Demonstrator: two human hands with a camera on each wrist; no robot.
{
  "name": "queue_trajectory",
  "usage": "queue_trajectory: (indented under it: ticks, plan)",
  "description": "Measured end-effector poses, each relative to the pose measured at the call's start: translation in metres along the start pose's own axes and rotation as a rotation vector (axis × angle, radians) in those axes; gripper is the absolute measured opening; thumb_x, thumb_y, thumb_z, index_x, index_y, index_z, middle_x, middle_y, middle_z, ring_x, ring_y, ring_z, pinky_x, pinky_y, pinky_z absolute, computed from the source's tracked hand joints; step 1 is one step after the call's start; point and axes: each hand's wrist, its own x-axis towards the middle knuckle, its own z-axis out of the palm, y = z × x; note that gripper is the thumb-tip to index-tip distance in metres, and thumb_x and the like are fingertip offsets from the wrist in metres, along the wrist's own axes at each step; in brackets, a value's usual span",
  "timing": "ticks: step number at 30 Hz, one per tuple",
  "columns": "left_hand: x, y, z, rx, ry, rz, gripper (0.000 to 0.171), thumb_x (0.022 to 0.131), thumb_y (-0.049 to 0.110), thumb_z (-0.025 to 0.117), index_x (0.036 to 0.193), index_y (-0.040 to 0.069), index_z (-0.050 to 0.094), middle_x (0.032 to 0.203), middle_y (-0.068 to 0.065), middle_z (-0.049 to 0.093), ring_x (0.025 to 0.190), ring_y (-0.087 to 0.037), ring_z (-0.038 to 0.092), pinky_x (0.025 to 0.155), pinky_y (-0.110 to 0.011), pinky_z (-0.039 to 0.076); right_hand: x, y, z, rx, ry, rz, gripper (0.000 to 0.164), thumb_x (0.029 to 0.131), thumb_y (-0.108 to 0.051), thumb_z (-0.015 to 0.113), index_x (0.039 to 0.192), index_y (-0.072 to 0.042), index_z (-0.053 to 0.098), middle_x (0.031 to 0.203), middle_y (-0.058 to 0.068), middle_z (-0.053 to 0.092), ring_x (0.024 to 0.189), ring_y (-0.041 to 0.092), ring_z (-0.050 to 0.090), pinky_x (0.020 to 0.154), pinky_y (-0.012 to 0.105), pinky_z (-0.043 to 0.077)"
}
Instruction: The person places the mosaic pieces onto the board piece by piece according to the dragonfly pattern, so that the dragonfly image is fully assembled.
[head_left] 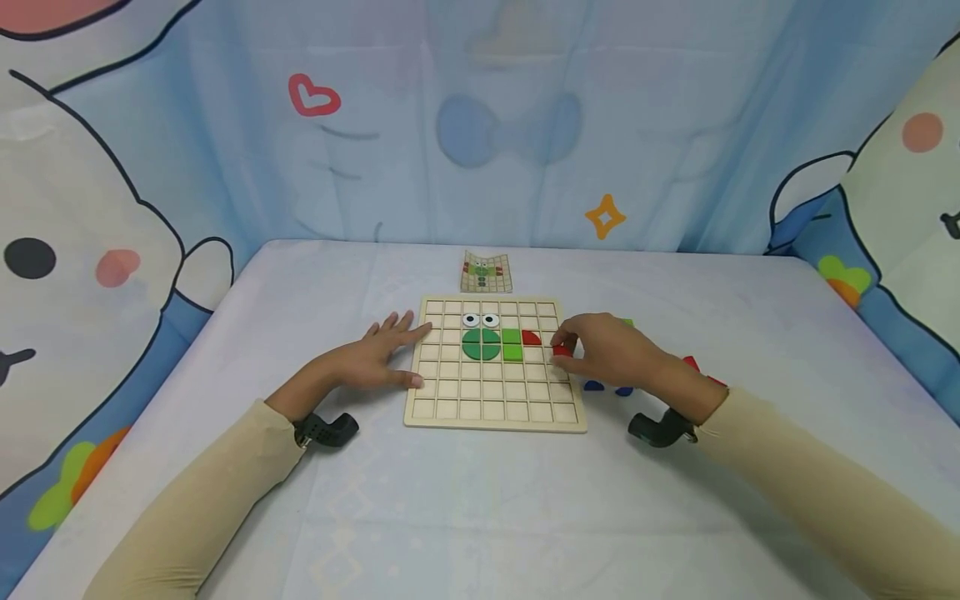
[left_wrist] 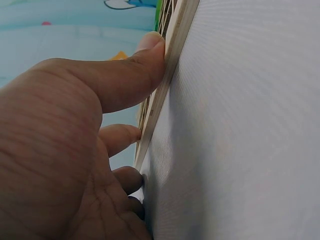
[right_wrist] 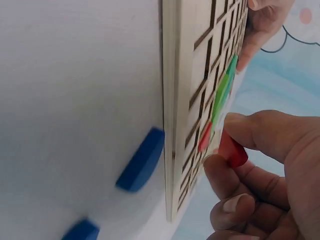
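A wooden grid board (head_left: 480, 411) lies flat on the table. It holds two eye pieces (head_left: 480, 320), dark green quarter-circle pieces (head_left: 472, 350) forming a disc, light green square pieces (head_left: 512, 352) and one red quarter-circle piece (head_left: 531, 337). My left hand (head_left: 378, 357) rests at the board's left edge, thumb and fingertips touching it, fingers spread. Over the board's right edge, my right hand (head_left: 611, 350) pinches a red piece (right_wrist: 232, 150) between thumb and finger. In the right wrist view, that red piece is raised off the board surface; its far side is hidden by the fingers.
Behind the board lies a small pattern card (head_left: 486, 272) with a picture on a grid. Blue pieces (right_wrist: 141, 160) lie right of the board, and red pieces (head_left: 691, 362) and a green piece (head_left: 628, 322) show around the right hand. A cartoon curtain (head_left: 510, 125) hangs behind the table.
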Motion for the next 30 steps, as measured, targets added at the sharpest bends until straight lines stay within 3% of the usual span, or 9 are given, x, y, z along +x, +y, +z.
queue_trajectory:
  ticks: [7, 14, 30]
  plan:
    - [0.0, 0.0, -0.001, -0.003, 0.002, 0.005, 0.09, 0.091, 0.045, 0.067, 0.16, 0.021, 0.014, 0.166, -0.014, -0.008, 0.153, -0.034, -0.015, 0.123, -0.054, -0.009, 0.013, -0.016, 0.007, -0.011, -0.012, -0.041, 0.031, 0.087, -0.03, 0.076, 0.109, -0.009, 0.074, 0.098, 0.0, 0.074, 0.086, 0.014, 0.063, 0.078, 0.033, 0.055]
    - [0.0, 0.0, -0.001, 0.0, 0.001, -0.001, 0.09, 0.091, 0.045, 0.067, 0.16, 0.022, 0.014, 0.166, -0.014, -0.008, 0.153, -0.033, -0.015, 0.123, -0.053, -0.009, 0.023, -0.021, 0.011, -0.048, -0.014, -0.063, 0.033, 0.088, -0.032, 0.075, 0.109, -0.006, 0.074, 0.093, 0.0, 0.073, 0.081, 0.013, 0.062, 0.074, 0.032, 0.054]
    - [0.0, 0.0, -0.001, -0.004, -0.001, 0.002, 0.09, 0.091, 0.045, 0.067, 0.16, 0.021, 0.014, 0.166, -0.014, -0.008, 0.153, -0.034, -0.015, 0.123, -0.054, -0.008, 0.028, -0.022, 0.014, -0.052, 0.005, 0.011, 0.032, 0.086, -0.035, 0.077, 0.1, -0.006, 0.072, 0.084, 0.0, 0.071, 0.07, 0.012, 0.059, 0.065, 0.028, 0.05]
